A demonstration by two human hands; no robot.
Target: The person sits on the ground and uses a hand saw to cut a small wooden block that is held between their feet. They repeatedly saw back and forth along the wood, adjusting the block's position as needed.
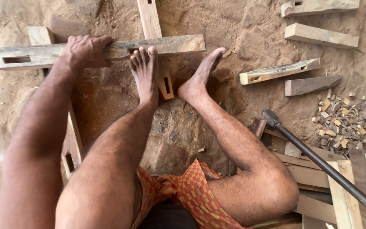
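Head view looks straight down on a person seated on sandy ground among cut timber. The left hand [85,51] is clamped over the top edge of a long mortised rail [98,51], fingers curled around its far side; the rail lies crosswise ahead of the person, resting on an upright piece [151,25] that runs away from the camera. The left foot [145,72] presses its toes against the same rail, and the right foot [200,76] sits just beside the joint, heel in the sand. The right hand is not in view, so whether it is open or closed cannot be told.

A dark-handled hammer [314,157] lies on stacked boards [314,178] to the right, near a heap of wood chips [342,123]. Other mortised offcuts [280,71] lie well apart beyond them.

The likely trouble is the rail slipping or twisting: only one hand and some toes hold it, and loose sand gives poor footing. The toes sit close to the joint, possibly at a mortise, so a shifting piece could pinch them.
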